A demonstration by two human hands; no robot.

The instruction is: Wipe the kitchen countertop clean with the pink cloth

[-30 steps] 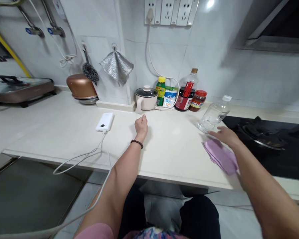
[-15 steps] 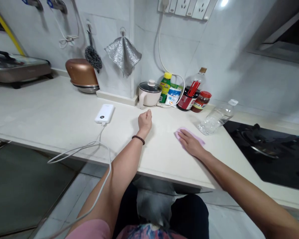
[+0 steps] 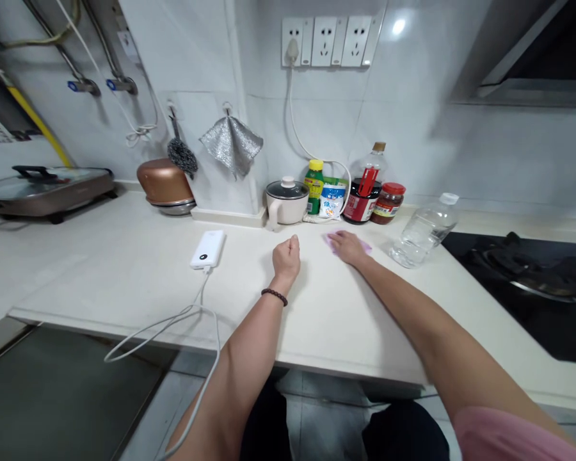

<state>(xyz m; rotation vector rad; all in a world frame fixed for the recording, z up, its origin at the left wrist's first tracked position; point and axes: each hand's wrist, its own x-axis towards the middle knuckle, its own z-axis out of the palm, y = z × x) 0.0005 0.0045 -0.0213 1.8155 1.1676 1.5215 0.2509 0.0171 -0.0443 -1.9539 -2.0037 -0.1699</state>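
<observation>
My right hand (image 3: 348,246) lies flat with fingers stretched out on a pink cloth (image 3: 363,245), pressing it onto the white countertop (image 3: 125,269) just in front of the condiment bottles. Only the cloth's edges show around the hand. My left hand (image 3: 287,257) rests on the counter as a loose fist with nothing visible in it, a bead bracelet on its wrist. It sits a short way left of the right hand.
A white power bank (image 3: 208,249) with a cable lies left of my left hand. A small white pot (image 3: 287,200), several bottles and jars (image 3: 365,192) line the wall. An empty plastic bottle (image 3: 425,229) lies beside the black gas hob (image 3: 532,282). A copper pot (image 3: 164,182) stands at the back left.
My right hand has slid the pink cloth from the counter's right front, near the hob, leftward and back toward the bottles. My left hand has stayed fisted in place.
</observation>
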